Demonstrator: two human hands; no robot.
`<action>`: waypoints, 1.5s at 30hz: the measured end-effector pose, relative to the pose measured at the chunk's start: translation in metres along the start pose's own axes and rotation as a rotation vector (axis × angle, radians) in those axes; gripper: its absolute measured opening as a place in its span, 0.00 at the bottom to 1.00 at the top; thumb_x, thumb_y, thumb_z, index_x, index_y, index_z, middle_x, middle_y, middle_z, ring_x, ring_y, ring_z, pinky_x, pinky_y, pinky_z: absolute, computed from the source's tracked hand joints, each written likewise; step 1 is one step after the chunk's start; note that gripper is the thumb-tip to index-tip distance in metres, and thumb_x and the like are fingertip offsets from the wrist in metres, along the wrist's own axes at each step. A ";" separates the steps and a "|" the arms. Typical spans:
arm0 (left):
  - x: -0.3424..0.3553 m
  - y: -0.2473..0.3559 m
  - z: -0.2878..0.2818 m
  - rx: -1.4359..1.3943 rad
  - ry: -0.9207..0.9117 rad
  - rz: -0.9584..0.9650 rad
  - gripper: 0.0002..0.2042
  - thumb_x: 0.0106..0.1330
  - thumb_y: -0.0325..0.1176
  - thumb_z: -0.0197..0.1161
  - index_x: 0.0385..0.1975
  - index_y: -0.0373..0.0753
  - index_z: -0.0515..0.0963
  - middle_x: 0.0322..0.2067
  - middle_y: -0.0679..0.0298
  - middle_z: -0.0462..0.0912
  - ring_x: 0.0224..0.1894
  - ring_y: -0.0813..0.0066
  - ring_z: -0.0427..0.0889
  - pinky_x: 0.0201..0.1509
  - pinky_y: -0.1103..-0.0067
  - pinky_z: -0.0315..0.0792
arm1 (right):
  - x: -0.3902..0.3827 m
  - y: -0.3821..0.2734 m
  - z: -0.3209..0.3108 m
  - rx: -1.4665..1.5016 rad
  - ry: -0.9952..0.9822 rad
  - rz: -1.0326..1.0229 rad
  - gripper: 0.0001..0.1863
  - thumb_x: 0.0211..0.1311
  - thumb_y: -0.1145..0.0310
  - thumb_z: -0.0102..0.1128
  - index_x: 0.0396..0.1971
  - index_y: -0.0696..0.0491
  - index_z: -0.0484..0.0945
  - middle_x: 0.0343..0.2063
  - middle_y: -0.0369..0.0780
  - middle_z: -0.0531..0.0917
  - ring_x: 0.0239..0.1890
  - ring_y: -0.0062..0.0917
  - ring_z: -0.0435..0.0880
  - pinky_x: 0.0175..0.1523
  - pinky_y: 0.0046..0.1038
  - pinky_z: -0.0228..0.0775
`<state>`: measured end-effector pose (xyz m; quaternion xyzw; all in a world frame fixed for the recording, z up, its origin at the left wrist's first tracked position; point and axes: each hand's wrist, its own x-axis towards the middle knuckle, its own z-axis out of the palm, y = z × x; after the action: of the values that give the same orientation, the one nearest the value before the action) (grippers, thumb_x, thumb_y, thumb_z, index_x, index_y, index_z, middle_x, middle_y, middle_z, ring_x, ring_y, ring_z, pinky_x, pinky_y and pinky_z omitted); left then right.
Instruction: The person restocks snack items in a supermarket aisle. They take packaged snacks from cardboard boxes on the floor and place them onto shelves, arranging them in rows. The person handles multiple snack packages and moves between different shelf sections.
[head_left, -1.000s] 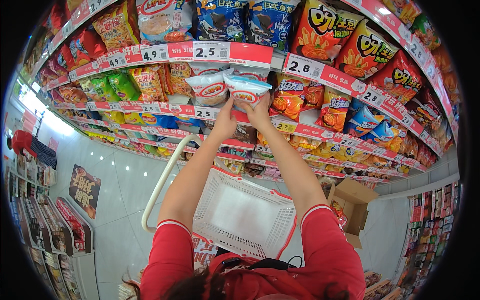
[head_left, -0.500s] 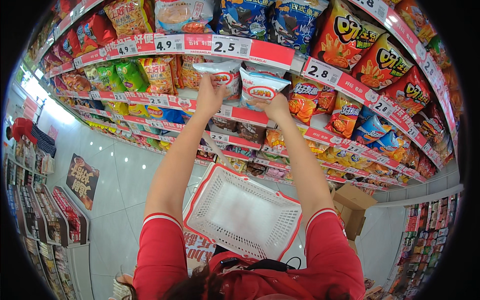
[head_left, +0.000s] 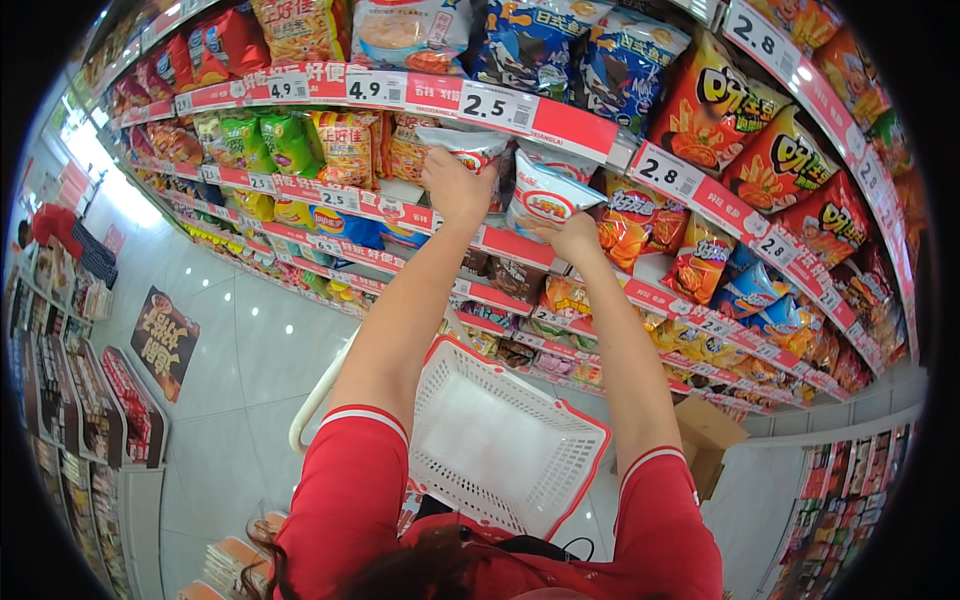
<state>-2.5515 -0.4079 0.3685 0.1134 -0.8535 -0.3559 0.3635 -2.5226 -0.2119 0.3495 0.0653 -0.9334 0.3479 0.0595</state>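
Observation:
My left hand (head_left: 455, 188) is closed on a white snack bag (head_left: 470, 145) with red printing, at the front of a shelf in the centre. My right hand (head_left: 568, 236) grips the lower part of a second white bag (head_left: 550, 200) with blue edging, a little to the right and lower. Another white bag (head_left: 555, 158) shows behind that one. Orange snack bags (head_left: 630, 215) sit to the right, green bags (head_left: 285, 142) and yellow bags (head_left: 345, 145) to the left. Some of my fingers are hidden behind the bags.
Curved tiers of shelving (head_left: 700, 198) hold more snacks. Below my arms stands a white basket (head_left: 598, 440) with red rim and pale handle, beside an open cardboard box (head_left: 718, 432). A person in red (head_left: 55, 235) is by the left racks; a dark sign (head_left: 165, 345) lies on the floor.
The two white bags, held side by side, have moved apart and settled into the shelf. My left hand rose onto the left bag; my right hand moved slightly lower on the right one.

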 end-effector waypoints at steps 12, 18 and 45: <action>0.010 -0.027 -0.024 -0.077 -0.226 0.257 0.33 0.46 0.44 0.76 0.44 0.32 0.64 0.42 0.47 0.73 0.47 0.46 0.73 0.45 0.62 0.72 | 0.005 -0.010 -0.004 0.035 -0.106 0.136 0.24 0.50 0.60 0.72 0.38 0.66 0.79 0.34 0.48 0.85 0.37 0.33 0.86 0.39 0.30 0.77; -0.009 -0.009 -0.016 0.142 0.018 0.327 0.33 0.45 0.43 0.76 0.45 0.34 0.65 0.42 0.53 0.70 0.44 0.51 0.73 0.41 0.69 0.75 | 0.003 -0.019 -0.016 0.489 -0.246 0.160 0.23 0.49 0.74 0.72 0.46 0.63 0.77 0.42 0.43 0.85 0.40 0.24 0.84 0.44 0.24 0.76; -0.039 -0.054 -0.001 0.101 -0.377 0.775 0.08 0.62 0.36 0.60 0.33 0.38 0.76 0.30 0.57 0.80 0.37 0.55 0.78 0.39 0.62 0.71 | -0.036 -0.012 0.012 -0.771 0.395 -0.595 0.38 0.54 0.74 0.57 0.64 0.26 0.60 0.69 0.41 0.54 0.69 0.51 0.50 0.61 0.61 0.56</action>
<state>-2.5262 -0.4295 0.3110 -0.2647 -0.9008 -0.1654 0.3018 -2.4859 -0.2262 0.3422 0.2340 -0.9057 -0.0472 0.3503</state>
